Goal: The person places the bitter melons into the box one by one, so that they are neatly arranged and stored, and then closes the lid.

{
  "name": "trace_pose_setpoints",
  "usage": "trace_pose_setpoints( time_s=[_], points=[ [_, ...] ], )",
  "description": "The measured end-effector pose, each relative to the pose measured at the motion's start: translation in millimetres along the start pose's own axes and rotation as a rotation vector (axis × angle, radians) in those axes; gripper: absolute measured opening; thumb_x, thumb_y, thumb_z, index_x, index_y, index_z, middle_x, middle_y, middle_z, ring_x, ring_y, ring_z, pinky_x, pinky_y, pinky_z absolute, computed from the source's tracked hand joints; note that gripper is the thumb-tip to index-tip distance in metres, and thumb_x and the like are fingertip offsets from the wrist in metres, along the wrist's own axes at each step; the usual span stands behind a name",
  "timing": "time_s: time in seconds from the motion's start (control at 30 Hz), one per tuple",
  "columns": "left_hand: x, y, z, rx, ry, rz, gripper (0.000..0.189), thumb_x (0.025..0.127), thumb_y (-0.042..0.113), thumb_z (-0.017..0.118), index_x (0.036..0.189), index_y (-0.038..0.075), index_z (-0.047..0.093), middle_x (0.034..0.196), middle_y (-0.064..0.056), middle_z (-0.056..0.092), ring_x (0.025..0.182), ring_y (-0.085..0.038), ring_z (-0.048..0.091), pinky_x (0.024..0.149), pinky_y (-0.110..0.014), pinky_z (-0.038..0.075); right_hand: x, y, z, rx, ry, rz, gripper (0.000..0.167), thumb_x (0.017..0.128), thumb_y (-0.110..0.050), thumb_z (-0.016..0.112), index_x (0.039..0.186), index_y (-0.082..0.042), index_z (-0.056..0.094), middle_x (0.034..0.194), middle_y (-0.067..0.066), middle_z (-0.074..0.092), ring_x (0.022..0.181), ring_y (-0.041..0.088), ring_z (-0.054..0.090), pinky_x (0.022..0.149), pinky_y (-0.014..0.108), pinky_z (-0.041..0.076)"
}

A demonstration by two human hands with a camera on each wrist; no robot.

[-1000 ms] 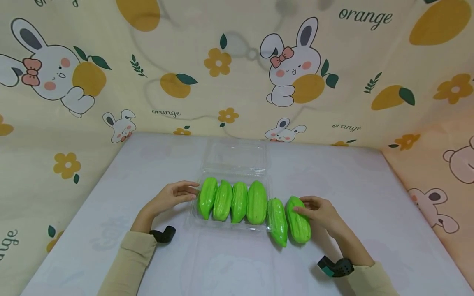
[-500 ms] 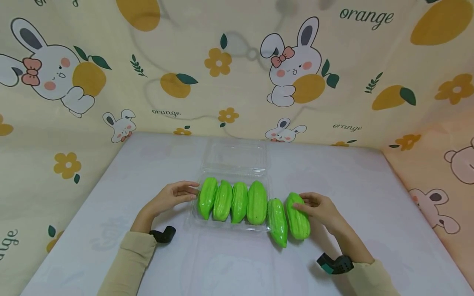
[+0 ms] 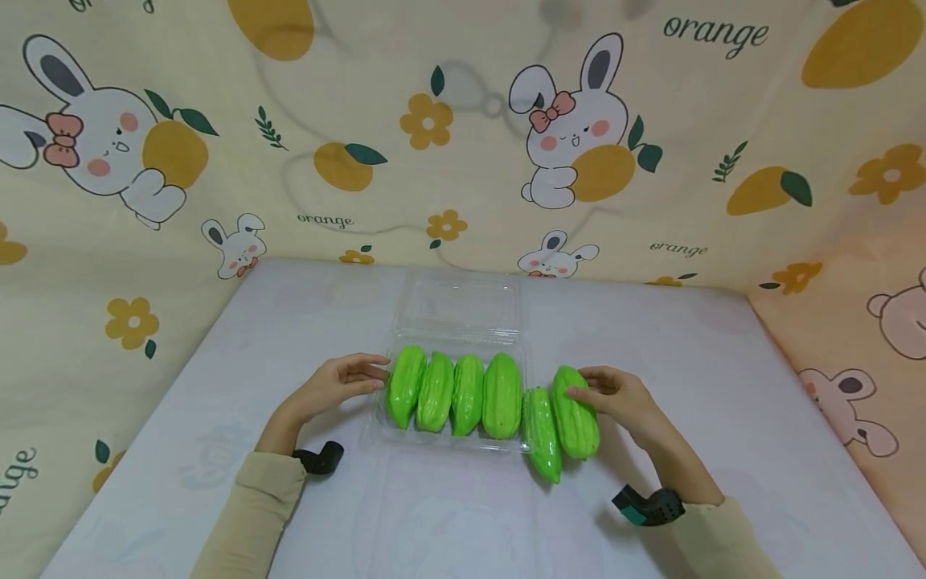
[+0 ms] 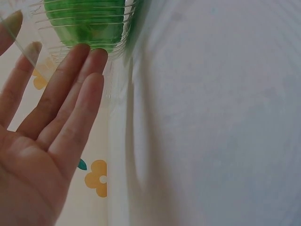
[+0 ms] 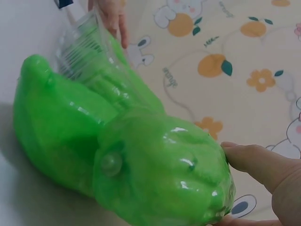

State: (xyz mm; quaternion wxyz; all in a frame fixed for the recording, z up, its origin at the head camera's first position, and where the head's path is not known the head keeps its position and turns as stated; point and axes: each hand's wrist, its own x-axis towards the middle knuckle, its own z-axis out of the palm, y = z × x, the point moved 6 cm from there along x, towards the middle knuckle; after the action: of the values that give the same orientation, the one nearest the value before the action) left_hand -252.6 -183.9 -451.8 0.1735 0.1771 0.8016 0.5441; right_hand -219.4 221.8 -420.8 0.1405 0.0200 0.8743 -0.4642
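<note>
My right hand [image 3: 624, 400] pinches a glossy green ridged gourd [image 3: 576, 418] between thumb and fingers; in the right wrist view the thumb presses the side of this gourd [image 5: 164, 169]. A second loose gourd [image 3: 542, 434] lies just left of it, against the right side of a clear plastic clamshell box [image 3: 456, 441]. Several similar gourds [image 3: 469, 396] stand side by side inside the box. My left hand [image 3: 336, 384] has its fingertips at the box's left wall. Seen from the left wrist, the fingers [image 4: 66, 94] extend nearly straight to the ribbed plastic wall [image 4: 89, 28].
The box's clear lid [image 3: 460, 305] lies folded open toward the back. A white cloth [image 3: 260, 354] covers the table. Behind it rises a curtain [image 3: 470, 161] printed with rabbits and oranges. Black wrist devices [image 3: 649, 507] sit on both wrists.
My right hand has moved the gripped gourd a little away from me and to the left, closer to the loose gourd. The left hand and the box have stayed put.
</note>
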Motion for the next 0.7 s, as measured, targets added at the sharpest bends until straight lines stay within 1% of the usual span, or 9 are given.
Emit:
trace_pose_setpoints(
  time_s=[0.1, 0.17, 0.23, 0.37, 0.47, 0.6, 0.7],
  points=[
    [-0.2, 0.5, -0.3, 0.001, 0.002, 0.004, 0.047, 0.093, 0.021, 0.064, 0.135, 0.001, 0.052, 0.126, -0.025, 0.063, 0.102, 0.002, 0.062, 0.088, -0.015, 0.049, 2.0, -3, 1, 0.017, 0.001, 0.001, 0.059, 0.090, -0.031, 0.068, 0.134, 0.003, 0.050, 0.132, 0.026, 0.058, 0.110, 0.024, 0.060, 0.077, 0.023, 0.051],
    [-0.6, 0.5, -0.5, 0.006, 0.003, 0.005, 0.048, 0.093, 0.020, 0.064, 0.135, 0.000, 0.052, 0.125, -0.026, 0.063, 0.103, -0.001, 0.063, 0.088, -0.015, 0.050, 3.1, -5, 2, 0.030, -0.002, -0.007, 0.059, 0.090, -0.031, 0.068, 0.134, 0.003, 0.050, 0.132, 0.026, 0.057, 0.109, 0.022, 0.060, 0.077, 0.023, 0.051],
    [-0.9, 0.1, -0.8, 0.015, 0.005, 0.005, 0.048, 0.093, 0.020, 0.064, 0.134, 0.000, 0.052, 0.125, -0.025, 0.063, 0.105, -0.006, 0.064, 0.087, -0.015, 0.050, 3.9, -7, 3, 0.042, -0.004, -0.017, 0.058, 0.089, -0.030, 0.068, 0.134, 0.003, 0.050, 0.132, 0.026, 0.057, 0.108, 0.021, 0.060, 0.077, 0.023, 0.051],
    [-0.8, -0.3, -1.0, 0.034, 0.005, 0.007, 0.047, 0.092, 0.021, 0.065, 0.133, 0.000, 0.053, 0.125, -0.024, 0.064, 0.111, -0.021, 0.064, 0.087, -0.016, 0.050, 3.9, -13, 4, 0.063, -0.008, -0.033, 0.057, 0.090, -0.028, 0.068, 0.134, 0.003, 0.050, 0.131, 0.026, 0.058, 0.103, 0.014, 0.060, 0.077, 0.023, 0.051],
    [-0.6, 0.2, -0.6, 0.038, 0.002, 0.009, 0.046, 0.092, 0.021, 0.065, 0.132, 0.001, 0.054, 0.125, -0.023, 0.064, 0.113, -0.028, 0.063, 0.087, -0.017, 0.050, 3.6, -17, 7, 0.074, -0.016, -0.038, 0.058, 0.090, -0.027, 0.068, 0.135, 0.004, 0.049, 0.131, 0.026, 0.057, 0.099, 0.010, 0.059, 0.076, 0.022, 0.051],
    [-0.7, 1.0, -0.6, 0.040, 0.002, 0.008, 0.046, 0.092, 0.022, 0.065, 0.132, 0.002, 0.054, 0.125, -0.023, 0.064, 0.113, -0.025, 0.063, 0.087, -0.018, 0.051, 3.2, -23, 10, 0.082, -0.025, -0.047, 0.058, 0.090, -0.027, 0.067, 0.135, 0.004, 0.048, 0.130, 0.026, 0.058, 0.098, 0.009, 0.059, 0.075, 0.021, 0.051],
    [-0.5, 0.4, -0.6, 0.041, -0.001, 0.007, 0.047, 0.092, 0.024, 0.065, 0.133, 0.003, 0.054, 0.125, -0.023, 0.064, 0.110, -0.017, 0.064, 0.087, -0.019, 0.051, 3.5, -27, 11, 0.096, -0.029, -0.056, 0.058, 0.090, -0.026, 0.067, 0.136, 0.004, 0.048, 0.130, 0.026, 0.057, 0.097, 0.008, 0.059, 0.076, 0.021, 0.051]
  ],
)
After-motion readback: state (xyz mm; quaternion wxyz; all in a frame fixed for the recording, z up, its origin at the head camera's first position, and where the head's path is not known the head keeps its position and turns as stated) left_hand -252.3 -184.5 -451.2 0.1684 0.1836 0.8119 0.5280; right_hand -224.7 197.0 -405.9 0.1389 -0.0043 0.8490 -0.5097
